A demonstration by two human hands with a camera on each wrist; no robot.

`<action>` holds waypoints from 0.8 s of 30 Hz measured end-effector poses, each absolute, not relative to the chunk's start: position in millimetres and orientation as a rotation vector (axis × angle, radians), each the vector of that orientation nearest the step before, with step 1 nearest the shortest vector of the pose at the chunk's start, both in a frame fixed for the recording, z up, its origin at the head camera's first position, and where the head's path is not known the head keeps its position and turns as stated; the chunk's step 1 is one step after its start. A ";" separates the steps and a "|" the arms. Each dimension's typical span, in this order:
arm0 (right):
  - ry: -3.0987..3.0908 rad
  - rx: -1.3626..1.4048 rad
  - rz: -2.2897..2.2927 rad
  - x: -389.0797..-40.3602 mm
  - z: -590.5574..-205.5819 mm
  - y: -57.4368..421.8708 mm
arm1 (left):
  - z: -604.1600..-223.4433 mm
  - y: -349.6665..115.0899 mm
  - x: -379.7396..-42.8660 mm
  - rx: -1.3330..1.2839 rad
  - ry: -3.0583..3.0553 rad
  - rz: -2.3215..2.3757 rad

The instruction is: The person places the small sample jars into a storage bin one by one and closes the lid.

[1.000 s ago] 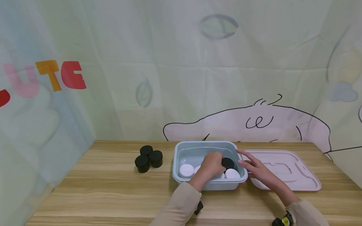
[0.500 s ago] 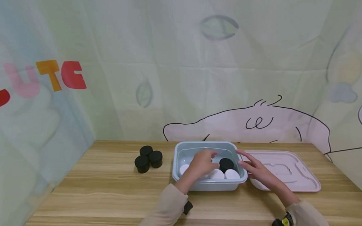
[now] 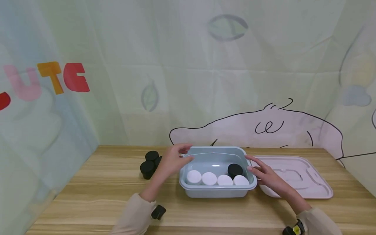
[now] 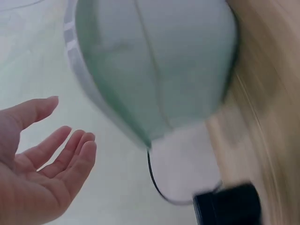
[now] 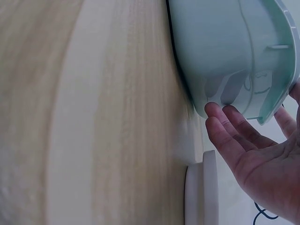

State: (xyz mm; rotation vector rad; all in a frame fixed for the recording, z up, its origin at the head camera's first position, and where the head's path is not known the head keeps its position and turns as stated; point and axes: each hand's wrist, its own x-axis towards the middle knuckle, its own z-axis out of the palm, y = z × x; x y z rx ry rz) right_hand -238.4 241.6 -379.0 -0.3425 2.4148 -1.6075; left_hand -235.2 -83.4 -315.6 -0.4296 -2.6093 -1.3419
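Observation:
A light blue plastic box [image 3: 217,192] stands on the table. Inside it, several white round lidded pots [image 3: 209,179] line the near side, with one black round pot [image 3: 235,170] behind them at the right. My left hand [image 3: 170,161] hovers by the box's left rim, fingers spread and holding nothing; the left wrist view confirms the empty hand [image 4: 35,187]. Fingers of my right hand [image 3: 270,178] rest against the box's right end. In the right wrist view, that hand [image 5: 267,164] has its fingertips at the outer wall beneath the rim.
Left of the box, a cluster of black round pots [image 3: 147,169] stands on the wooden table [image 3: 97,195], partly hidden by my left hand. A pale pink lid [image 3: 311,182] lies to the right. Behind hangs a printed cloth [image 3: 188,81].
My left hand has let go of the black pot in the box, lifted out and moved left past the box's left rim. The right hand has stayed in place.

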 end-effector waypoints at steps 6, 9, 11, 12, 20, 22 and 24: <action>2.410 -0.334 -1.608 -238.6 -379.3 241.8 | -318.0 -114.6 -231.5 -0.329 -2.558 -1.330; 2.412 -0.333 -1.603 -238.6 -378.8 241.6 | -321.3 -127.1 -228.1 -0.300 -2.560 -1.295; 2.411 -0.335 -1.604 -238.9 -379.1 241.9 | -323.9 -134.0 -226.6 -0.281 -2.571 -1.269; 2.411 -0.336 -1.604 -239.0 -379.1 242.0 | -325.4 -137.3 -226.0 -0.265 -2.576 -1.260; 2.416 -0.330 -1.600 -240.0 -379.9 242.3 | -334.9 -167.3 -222.0 -0.186 -2.622 -1.156; 2.417 -0.330 -1.601 -240.3 -379.9 242.2 | -337.8 -174.6 -222.1 -0.165 -2.634 -1.108; 2.417 -0.328 -1.601 -240.5 -380.0 242.1 | -341.2 -181.4 -222.8 -0.143 -2.650 -1.060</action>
